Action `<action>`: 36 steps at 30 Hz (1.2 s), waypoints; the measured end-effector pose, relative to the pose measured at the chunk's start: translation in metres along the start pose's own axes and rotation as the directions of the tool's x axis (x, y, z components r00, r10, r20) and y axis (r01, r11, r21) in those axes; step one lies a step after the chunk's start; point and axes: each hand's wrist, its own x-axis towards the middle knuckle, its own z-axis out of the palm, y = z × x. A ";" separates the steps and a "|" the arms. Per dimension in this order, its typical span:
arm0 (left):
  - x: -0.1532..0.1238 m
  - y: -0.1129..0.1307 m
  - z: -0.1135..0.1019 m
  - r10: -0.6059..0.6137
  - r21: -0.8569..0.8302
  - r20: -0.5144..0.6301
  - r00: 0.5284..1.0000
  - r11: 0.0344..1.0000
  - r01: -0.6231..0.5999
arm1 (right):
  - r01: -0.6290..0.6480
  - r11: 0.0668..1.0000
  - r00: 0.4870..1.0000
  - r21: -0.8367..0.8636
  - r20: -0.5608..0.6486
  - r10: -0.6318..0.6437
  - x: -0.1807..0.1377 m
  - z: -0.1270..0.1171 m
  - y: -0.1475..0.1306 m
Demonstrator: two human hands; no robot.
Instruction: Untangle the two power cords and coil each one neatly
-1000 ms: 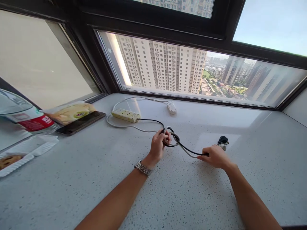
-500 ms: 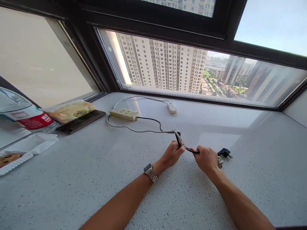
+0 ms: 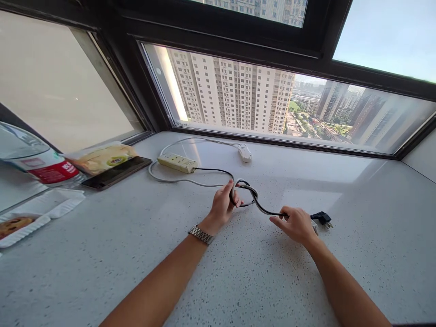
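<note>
On a pale speckled windowsill [image 3: 238,281], a black cable and a grey cable run together from a cream power strip [image 3: 176,162]. They form a loose loop [image 3: 250,196] in the middle. My left hand [image 3: 224,204], with a metal watch on the wrist, is closed on the left side of that loop. Fingers of my right hand [image 3: 297,224] pinch the cables just before their ends. A black plug [image 3: 322,218] lies right beside that hand.
A white plug [image 3: 244,153] lies near the window frame. At the left are a dark phone [image 3: 116,173] under a yellow snack packet [image 3: 102,159], a water bottle [image 3: 32,161] on its side and a white tray [image 3: 37,213] with a cookie.
Half a second ago my hands were close together with the cables bunched. My left hand has moved left and away, and the cables now form a loop again.
</note>
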 end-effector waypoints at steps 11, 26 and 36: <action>0.006 0.012 -0.013 -0.147 0.199 0.118 0.982 0.972 0.122 | 0.070 0.993 0.997 0.098 -0.028 -0.068 -0.001 0.000 0.008; 0.017 0.002 -0.035 0.418 0.762 0.392 0.819 0.352 -0.544 | 0.126 0.987 0.985 0.103 -0.135 -0.112 -0.002 0.012 0.002; 0.036 -0.011 -0.056 0.159 0.858 0.508 0.846 -0.008 -0.514 | 0.268 0.927 0.962 0.261 -0.117 -0.245 0.000 0.003 0.014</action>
